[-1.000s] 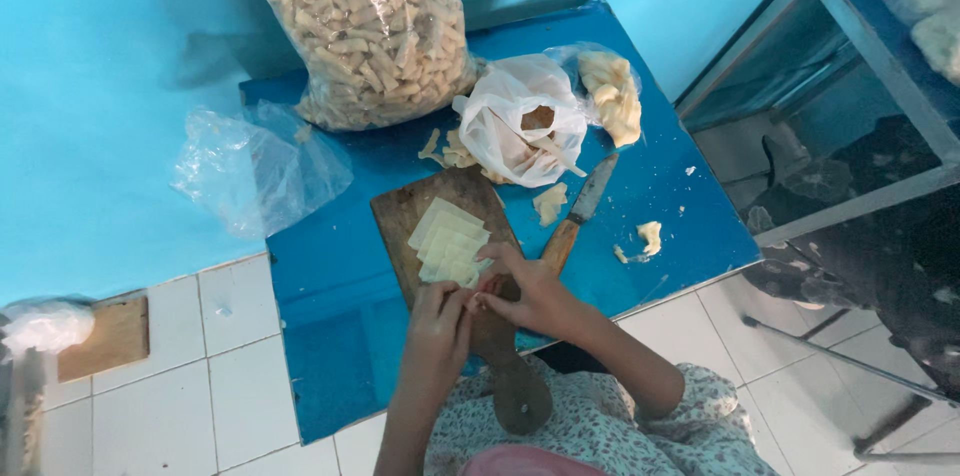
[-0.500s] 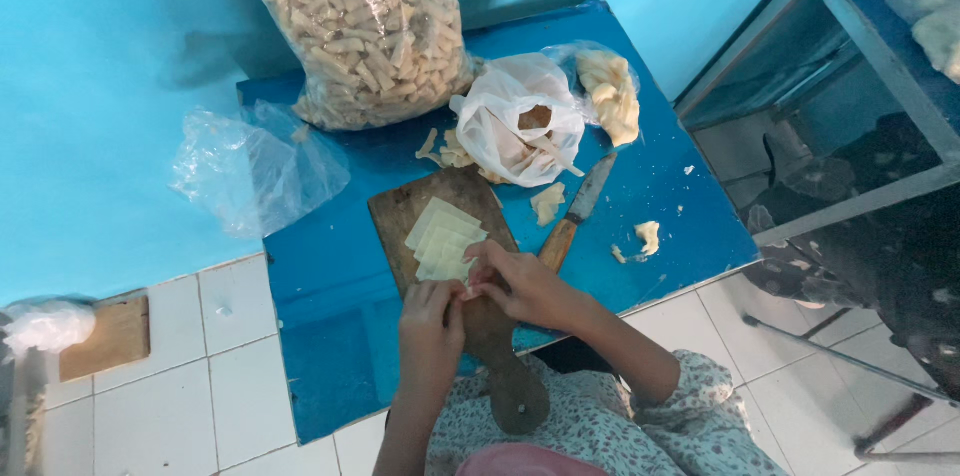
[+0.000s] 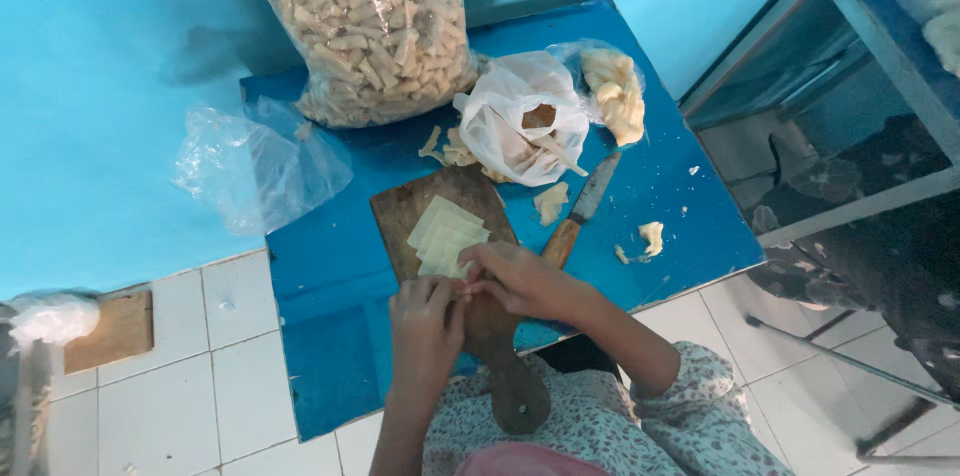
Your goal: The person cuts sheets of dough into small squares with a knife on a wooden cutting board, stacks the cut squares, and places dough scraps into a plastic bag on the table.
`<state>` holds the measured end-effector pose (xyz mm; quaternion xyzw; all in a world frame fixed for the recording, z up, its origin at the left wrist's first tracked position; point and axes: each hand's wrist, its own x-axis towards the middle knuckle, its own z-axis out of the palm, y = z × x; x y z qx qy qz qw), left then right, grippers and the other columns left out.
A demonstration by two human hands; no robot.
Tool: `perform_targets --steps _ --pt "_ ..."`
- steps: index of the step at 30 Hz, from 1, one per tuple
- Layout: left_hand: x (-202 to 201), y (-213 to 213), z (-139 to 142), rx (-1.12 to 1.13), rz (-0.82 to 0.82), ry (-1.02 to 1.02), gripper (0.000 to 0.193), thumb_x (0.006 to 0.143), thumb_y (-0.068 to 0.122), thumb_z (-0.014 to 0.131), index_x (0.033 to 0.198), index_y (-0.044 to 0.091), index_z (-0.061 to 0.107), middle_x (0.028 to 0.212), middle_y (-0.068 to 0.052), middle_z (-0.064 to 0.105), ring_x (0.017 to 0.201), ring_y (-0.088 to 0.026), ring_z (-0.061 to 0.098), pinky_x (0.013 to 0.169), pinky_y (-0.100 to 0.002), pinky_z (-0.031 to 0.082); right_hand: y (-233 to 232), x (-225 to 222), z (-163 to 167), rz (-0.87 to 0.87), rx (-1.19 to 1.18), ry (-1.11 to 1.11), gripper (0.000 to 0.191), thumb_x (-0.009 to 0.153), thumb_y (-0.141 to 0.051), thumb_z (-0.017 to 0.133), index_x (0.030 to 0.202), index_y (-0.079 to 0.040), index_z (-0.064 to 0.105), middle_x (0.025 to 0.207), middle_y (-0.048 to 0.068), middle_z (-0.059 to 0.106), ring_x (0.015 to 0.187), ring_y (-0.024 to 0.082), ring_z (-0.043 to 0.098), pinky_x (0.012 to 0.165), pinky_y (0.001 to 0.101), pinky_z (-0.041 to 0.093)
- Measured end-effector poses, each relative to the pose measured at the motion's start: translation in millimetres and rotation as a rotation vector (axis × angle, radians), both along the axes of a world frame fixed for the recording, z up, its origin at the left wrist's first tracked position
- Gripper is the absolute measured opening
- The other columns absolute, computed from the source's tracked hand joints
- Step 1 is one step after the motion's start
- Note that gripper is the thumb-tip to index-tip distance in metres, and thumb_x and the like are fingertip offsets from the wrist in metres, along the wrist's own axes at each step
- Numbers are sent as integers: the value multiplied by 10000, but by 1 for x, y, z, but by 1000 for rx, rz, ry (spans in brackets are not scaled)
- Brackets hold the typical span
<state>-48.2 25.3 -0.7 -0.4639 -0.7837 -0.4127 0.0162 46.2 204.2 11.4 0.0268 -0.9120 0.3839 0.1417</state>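
Stack of thin pale dough sheets [image 3: 446, 236] lies on a dark wooden cutting board [image 3: 420, 204], toward the board's near right part. Both hands meet at the near edge of the stack: left hand [image 3: 427, 321] and right hand [image 3: 520, 279] w/ fingertips drawn together, touching each other, pinching what looks like a small bit of dough between them; the bit itself is too small to make out. Board's handle [image 3: 515, 396] runs back toward the person, past the tabletop edge, over a floral-print lap.

Just right of the board: knife [image 3: 580, 211] w/ wooden handle, lying at an angle, blade pointing away from the person. A dough scrap [image 3: 551, 202] sits beside the blade; more scraps [image 3: 650, 236] further right, near the tabletop edge.

Beyond the board: white plastic bag [image 3: 520, 121], open at top, w/ loose pieces [image 3: 448, 148] at its left. Right of it, a clear bag w/ pale dough lumps [image 3: 612, 91]. Back left: big clear bag [image 3: 370, 26] full of small rolled pastry pieces. Left edge: crumpled empty clear bag [image 3: 255, 166], hanging partly off the blue tabletop [image 3: 690, 186].

Floor is white tile [image 3: 230, 376]; metal-framed stand [image 3: 860, 56] at right.
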Motion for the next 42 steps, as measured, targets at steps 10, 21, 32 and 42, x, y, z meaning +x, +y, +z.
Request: perform_targets --steps 10,21,32,42 --pt "-2 4 9 -39 43 10 87 836 82 728 920 61 732 1040 -104 613 1005 -336 565 835 -472 430 1 -2 8 -11 55 50 417 867 -13 722 1243 -83 556 960 76 697 996 323 682 852 456 520" --pt "-2 -5 15 -89 -28 -6 252 733 83 772 983 89 734 1064 -113 607 1047 -352 550 822 -489 411 2 6 11 -19 -4 -127 427 857 -24 745 1232 -108 560 1027 105 660 1030 332 671 848 449 535" --pt "3 -10 5 29 -40 -19 147 821 74 737 960 102 699 993 -56 686 1004 -301 616 850 -450 425 0 15 5 12 -53 -26 374 838 -25 772 1163 -78 595 1024 74 676 1041 284 684 895 409 544" --pt "4 -9 3 42 -60 -24 156 830 79 729 973 110 677 966 -61 688 972 -288 628 850 -443 416 -5 13 7 -34 -56 -33 325 856 -12 758 1144 -66 618 959 98 683 922 274 719 786 376 572"
